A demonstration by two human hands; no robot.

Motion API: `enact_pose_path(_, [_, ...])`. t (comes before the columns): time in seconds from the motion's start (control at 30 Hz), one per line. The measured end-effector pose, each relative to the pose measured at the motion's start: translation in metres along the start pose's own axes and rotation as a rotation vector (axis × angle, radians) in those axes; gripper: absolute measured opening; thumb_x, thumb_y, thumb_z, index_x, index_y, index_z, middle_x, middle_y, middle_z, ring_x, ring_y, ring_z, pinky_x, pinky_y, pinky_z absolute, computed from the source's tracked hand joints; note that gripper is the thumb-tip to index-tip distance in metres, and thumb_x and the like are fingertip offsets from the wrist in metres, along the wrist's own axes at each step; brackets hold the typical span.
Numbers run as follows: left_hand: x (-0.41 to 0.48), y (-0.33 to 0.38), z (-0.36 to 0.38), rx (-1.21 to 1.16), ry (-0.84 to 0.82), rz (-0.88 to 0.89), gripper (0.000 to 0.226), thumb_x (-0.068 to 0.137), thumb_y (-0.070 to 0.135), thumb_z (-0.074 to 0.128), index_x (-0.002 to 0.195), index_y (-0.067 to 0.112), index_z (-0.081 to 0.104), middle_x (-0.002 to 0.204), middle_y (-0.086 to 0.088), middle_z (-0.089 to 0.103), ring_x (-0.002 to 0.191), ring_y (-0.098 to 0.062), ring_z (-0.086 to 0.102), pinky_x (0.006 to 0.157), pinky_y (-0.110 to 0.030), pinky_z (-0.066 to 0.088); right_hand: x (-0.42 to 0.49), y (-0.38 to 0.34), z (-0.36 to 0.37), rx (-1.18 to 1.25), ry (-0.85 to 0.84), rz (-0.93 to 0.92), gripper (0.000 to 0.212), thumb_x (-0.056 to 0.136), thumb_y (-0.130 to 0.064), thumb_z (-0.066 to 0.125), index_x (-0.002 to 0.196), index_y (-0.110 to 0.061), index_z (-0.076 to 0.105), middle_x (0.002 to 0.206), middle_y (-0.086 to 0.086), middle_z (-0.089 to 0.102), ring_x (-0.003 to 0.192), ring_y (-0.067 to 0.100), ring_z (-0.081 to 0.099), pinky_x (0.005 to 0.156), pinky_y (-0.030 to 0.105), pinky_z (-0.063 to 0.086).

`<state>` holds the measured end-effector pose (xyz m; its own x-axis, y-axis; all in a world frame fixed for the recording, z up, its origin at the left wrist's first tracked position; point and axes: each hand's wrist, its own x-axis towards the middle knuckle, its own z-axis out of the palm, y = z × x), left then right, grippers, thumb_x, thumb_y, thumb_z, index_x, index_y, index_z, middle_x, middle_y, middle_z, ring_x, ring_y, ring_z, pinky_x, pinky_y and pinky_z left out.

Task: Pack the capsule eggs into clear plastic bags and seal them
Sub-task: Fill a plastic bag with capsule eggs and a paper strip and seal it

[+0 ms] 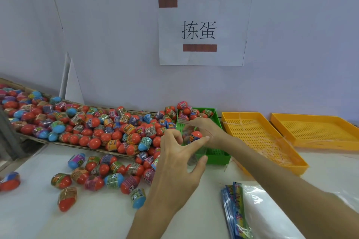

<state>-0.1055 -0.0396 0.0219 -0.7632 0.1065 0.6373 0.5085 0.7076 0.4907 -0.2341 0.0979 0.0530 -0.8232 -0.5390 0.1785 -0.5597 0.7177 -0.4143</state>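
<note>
Loose capsule eggs [101, 172] lie just left of the left hand [174, 163], nearer it than the right. That hand's fingers pinch a clear plastic bag [191, 141]; the right hand [206, 132] grips it too, an upright red-topped egg [194, 137] inside, above the green tray [217, 158].

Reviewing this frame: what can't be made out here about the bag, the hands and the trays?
Head view only:
- Clear bag: its edges and seal are lost in glare, behind the left hand and right hand.
- Eggs inside it: one red egg shows; the count is unclear.
- Green tray: the hands hide its middle.
- Far yellow tray: cut off by the right edge.
</note>
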Motion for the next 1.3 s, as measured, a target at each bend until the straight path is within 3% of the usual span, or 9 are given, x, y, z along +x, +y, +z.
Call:
enact_pose_path(0.07, [0.0,0.0,0.0,-0.002,0.009,0.008,0.046,0.089,0.052,0.054,0.134,0.047,0.059,0.103,0.009,0.023,0.111,-0.007,0.034,0.092,-0.008,0.032,-0.01,-0.003,-0.014,0.244,0.188,0.091,0.033,0.089,-0.018,0.076,0.12,-0.011,0.07,0.103,0.002,0.068,0.092,0.016,0.061,0.082,0.031,0.048])
enact_pose_path(0.2, [0.0,0.0,0.001,-0.002,0.012,0.029,0.045,0.089,0.044,0.065,0.134,0.042,0.062,0.103,0.01,0.023,0.111,-0.006,0.033,0.094,-0.004,0.03,-0.05,-0.023,-0.054,0.692,0.556,0.1,0.037,0.078,-0.015,0.085,0.107,-0.022,0.063,0.103,-0.004,0.073,0.091,0.014,0.072,0.078,0.033,0.061])
enact_pose_path(0.37, [-0.002,0.001,0.003,0.026,-0.006,0.032,0.044,0.089,0.037,0.07,0.131,0.047,0.058,0.106,0.01,0.024,0.105,-0.009,0.035,0.083,-0.011,0.038,-0.075,-0.066,-0.046,0.502,0.517,-0.076,0.041,0.076,-0.006,0.084,0.099,-0.031,0.062,0.098,-0.014,0.071,0.093,0.006,0.069,0.079,0.02,0.057])
enact_pose_path(0.53, [-0.001,-0.001,0.002,0.005,-0.01,0.014,0.01,0.088,0.04,0.059,0.097,0.034,0.06,0.103,0.008,0.026,0.105,-0.008,0.035,0.079,-0.026,0.05,-0.077,-0.067,-0.017,0.341,0.572,-0.045,0.042,0.075,-0.004,0.082,0.098,-0.033,0.064,0.099,-0.019,0.067,0.097,0.002,0.064,0.085,0.016,0.051])
enact_pose_path(0.67, [-0.002,-0.001,0.005,0.014,-0.002,0.038,0.009,0.09,0.033,0.065,0.089,0.031,0.056,0.1,0.008,0.025,0.109,-0.005,0.032,0.079,-0.017,0.039,-0.078,-0.06,-0.013,0.386,0.606,-0.053,0.027,0.075,0.003,0.077,0.082,-0.022,0.072,0.092,-0.015,0.068,0.099,0.005,0.066,0.086,0.019,0.054])
enact_pose_path(0.83, [-0.001,-0.004,0.003,0.004,0.019,0.026,0.007,0.09,0.035,0.064,0.095,0.03,0.062,0.101,0.008,0.026,0.108,-0.007,0.033,0.082,-0.017,0.038,-0.079,-0.06,-0.013,0.391,0.569,-0.029,0.024,0.083,-0.006,0.075,0.081,-0.03,0.072,0.08,-0.017,0.07,0.087,0.004,0.067,0.077,0.009,0.048])
enact_pose_path(0.97, [0.0,-0.004,0.001,-0.019,0.054,0.021,0.015,0.089,0.035,0.067,0.103,0.033,0.065,0.103,0.009,0.028,0.106,-0.01,0.036,0.082,-0.017,0.041,-0.079,-0.055,-0.013,0.395,0.574,0.002,0.012,0.086,-0.019,0.076,0.09,-0.03,0.074,0.093,-0.017,0.067,0.097,0.003,0.062,0.081,0.008,0.042])
enact_pose_path(1.17, [-0.002,-0.003,0.003,-0.004,0.054,0.035,0.021,0.089,0.041,0.063,0.11,0.041,0.062,0.102,0.007,0.027,0.102,-0.01,0.036,0.079,-0.02,0.044,-0.076,-0.049,-0.011,0.461,0.374,0.084,0.015,0.097,-0.025,0.063,0.101,-0.025,0.078,0.108,-0.012,0.068,0.108,0.0,0.059,0.096,0.027,0.05])
enact_pose_path(1.3, [-0.001,0.0,0.003,0.0,0.073,0.018,0.025,0.088,0.045,0.06,0.113,0.04,0.063,0.103,0.008,0.027,0.101,-0.017,0.039,0.082,-0.028,0.048,-0.077,-0.046,-0.012,0.69,0.23,0.187,0.018,0.1,-0.027,0.059,0.102,-0.027,0.077,0.095,-0.011,0.074,0.095,0.004,0.069,0.086,0.03,0.059])
